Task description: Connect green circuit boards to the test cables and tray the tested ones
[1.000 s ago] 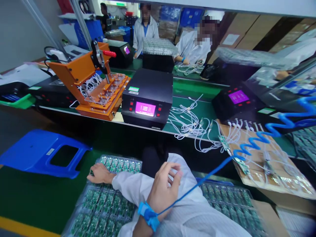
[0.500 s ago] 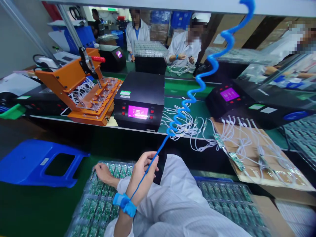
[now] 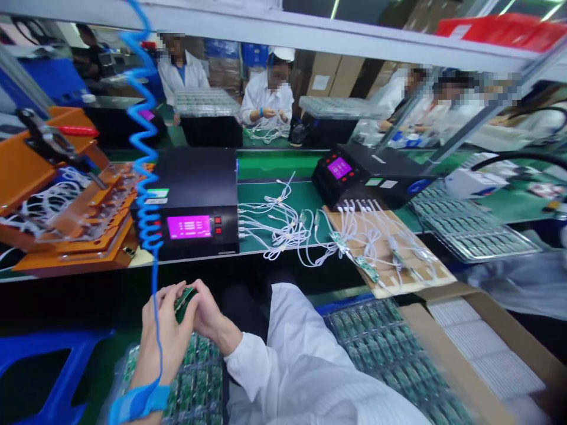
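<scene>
Small green circuit boards [image 3: 183, 304] are held up between my two hands, over a clear tray [image 3: 199, 378] filled with similar boards. My left hand [image 3: 162, 330], with a blue wristband [image 3: 139, 404] and coiled blue cord [image 3: 144, 130], is closed around their left side. The fingers of my right hand [image 3: 210, 313] close on the right side. How many boards are held is hidden by the fingers. Beyond my hands, a black box [image 3: 199, 177] with a lit magenta screen stands on the bench, with white cables at its right side.
An orange clamp fixture [image 3: 57, 236] stands at left, above a blue plastic stool [image 3: 80, 354]. On the right are a second black box [image 3: 376, 171], cardboard [image 3: 381, 236] with wired boards, another board tray [image 3: 390, 342] and an open carton [image 3: 487, 336]. Several people in white coats work across the bench.
The view has swung right. My right hand has come away from the tray's far left corner and met my left hand; boards now show between them. My left hand has closed on them.
</scene>
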`<state>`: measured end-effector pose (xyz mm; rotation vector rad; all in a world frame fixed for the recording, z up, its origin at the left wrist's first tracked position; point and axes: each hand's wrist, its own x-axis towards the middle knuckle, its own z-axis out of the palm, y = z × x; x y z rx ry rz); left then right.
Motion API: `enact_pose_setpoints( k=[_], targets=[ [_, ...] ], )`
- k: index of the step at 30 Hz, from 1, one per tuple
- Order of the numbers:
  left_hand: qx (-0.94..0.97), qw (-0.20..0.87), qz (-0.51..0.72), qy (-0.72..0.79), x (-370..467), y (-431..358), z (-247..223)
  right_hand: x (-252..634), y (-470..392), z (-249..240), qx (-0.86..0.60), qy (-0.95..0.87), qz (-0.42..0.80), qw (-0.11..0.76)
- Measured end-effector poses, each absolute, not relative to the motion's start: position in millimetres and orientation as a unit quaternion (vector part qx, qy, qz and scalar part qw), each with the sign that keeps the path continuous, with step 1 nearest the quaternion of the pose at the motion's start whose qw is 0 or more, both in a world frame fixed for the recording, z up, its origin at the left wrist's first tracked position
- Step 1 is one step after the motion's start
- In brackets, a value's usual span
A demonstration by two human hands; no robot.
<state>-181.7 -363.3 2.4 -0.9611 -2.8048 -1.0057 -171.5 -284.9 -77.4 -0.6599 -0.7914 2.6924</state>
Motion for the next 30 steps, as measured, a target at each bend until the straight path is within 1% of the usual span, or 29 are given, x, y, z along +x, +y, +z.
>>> enact_pose_setpoints(
  k=[3, 6, 10, 15, 18, 21, 23, 24, 25, 27, 30],
  targets=[
    [-0.367, -0.033, -0.33, -0.869, -186, -355, -3, -153, -263, -54, -0.209, -0.155, 0.955, 0.141],
    [-0.409, 0.003, -0.314, -0.857, -184, -342, -8, -134, -247, -38, -0.216, -0.09, 0.954, 0.188],
    [-0.461, 0.012, -0.292, -0.838, -166, -314, -15, -108, -223, -24, -0.222, -0.037, 0.941, 0.251],
    [-0.571, 0.043, -0.26, -0.778, -130, -254, -14, -67, -168, 0, -0.234, 0.055, 0.917, 0.318],
    [-0.627, 0.021, -0.213, -0.749, -112, -200, 8, -36, -123, 16, -0.254, 0.045, 0.888, 0.382],
    [-0.678, -0.024, -0.178, -0.712, -95, -133, 47, -11, -76, 26, -0.268, 0.012, 0.86, 0.433],
    [-0.677, -0.075, -0.159, -0.715, -87, -85, 76, -4, -46, 29, -0.27, -0.019, 0.841, 0.469],
    [-0.675, -0.083, -0.155, -0.717, -85, -61, 89, -3, -31, 30, -0.274, -0.034, 0.831, 0.483],
    [-0.672, -0.088, -0.159, -0.718, -85, -38, 101, -3, -17, 31, -0.286, -0.047, 0.819, 0.495],
    [-0.663, -0.136, -0.196, -0.71, -88, 3, 120, -5, 11, 35, -0.333, -0.093, 0.782, 0.518],
    [-0.643, -0.227, -0.269, -0.68, -101, 51, 135, -5, 51, 42, -0.404, -0.25, 0.687, 0.55]
  ],
)
